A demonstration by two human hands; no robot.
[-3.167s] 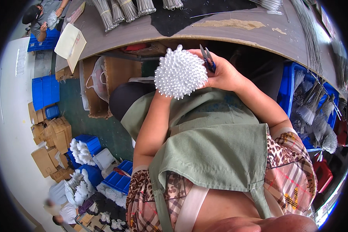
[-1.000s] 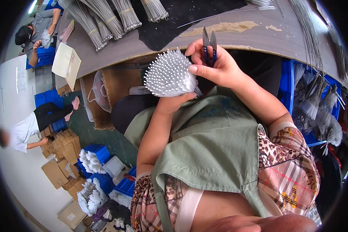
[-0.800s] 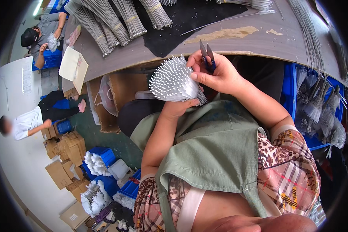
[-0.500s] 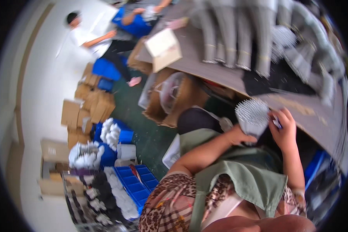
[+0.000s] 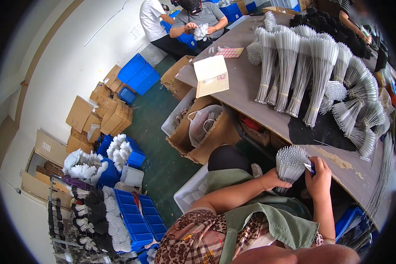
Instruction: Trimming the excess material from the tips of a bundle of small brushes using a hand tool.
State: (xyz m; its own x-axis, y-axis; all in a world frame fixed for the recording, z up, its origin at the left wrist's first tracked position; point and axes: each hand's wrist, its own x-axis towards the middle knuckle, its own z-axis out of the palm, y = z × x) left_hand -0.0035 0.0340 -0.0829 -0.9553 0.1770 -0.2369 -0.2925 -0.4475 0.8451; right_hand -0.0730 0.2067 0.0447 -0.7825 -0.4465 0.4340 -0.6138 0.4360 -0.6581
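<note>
My left hand (image 5: 275,181) is wrapped round the lower part of a bundle of thin wire rods (image 5: 290,163), whose many pale tips fan out and face up. Close to its right side, my right hand (image 5: 319,178) is closed on a small pointed tool (image 5: 311,168) with some blue on it; its exact kind is hard to tell. The tool's tip is near the bundle's rim, and I cannot tell whether they touch. Both hands are in front of my body by the table's near edge.
Several similar bundles (image 5: 295,66) lie on the table (image 5: 251,48), on and around a black sheet (image 5: 306,133). An open card folder (image 5: 212,75) lies at its left corner. Below are an open carton (image 5: 185,147) and a white bin (image 5: 187,187). Two people work at the far left.
My view has turned, so the table and bundles sit lower and more of the far side shows. My hands stay at the same bundle, lower in the picture.
</note>
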